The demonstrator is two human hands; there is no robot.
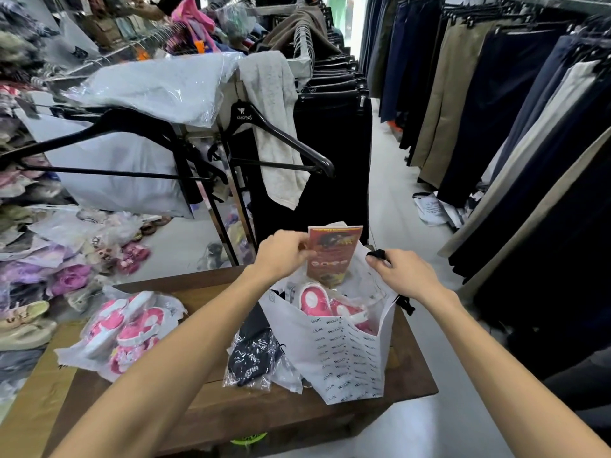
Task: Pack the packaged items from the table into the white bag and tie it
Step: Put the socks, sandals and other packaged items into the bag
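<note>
Packing step under way, centre of frame. Left hand (284, 256) pinches the upper edge of a flat red packet (332, 256), held upright over the mouth of the white bag (347, 355); lower end of packet already below the bag's rim. Right hand (401, 274) curled on the bag's far rim by its black drawstring (377, 254), holding the mouth open. Bag stands on the right part of the wooden table (231, 401); pink packaged shoes (317, 300) visible inside it.

Not yet packed: pink sandals in clear wrap (127, 335), lower left on the table, and a black packaged garment (253, 358) lying against the bag's left side.

Next, as judged: let the packet drop flat beside the shoes, keep the mouth spread, then reach left for the black garment, the nearer piece. Tying comes last, with the drawstring
</note>
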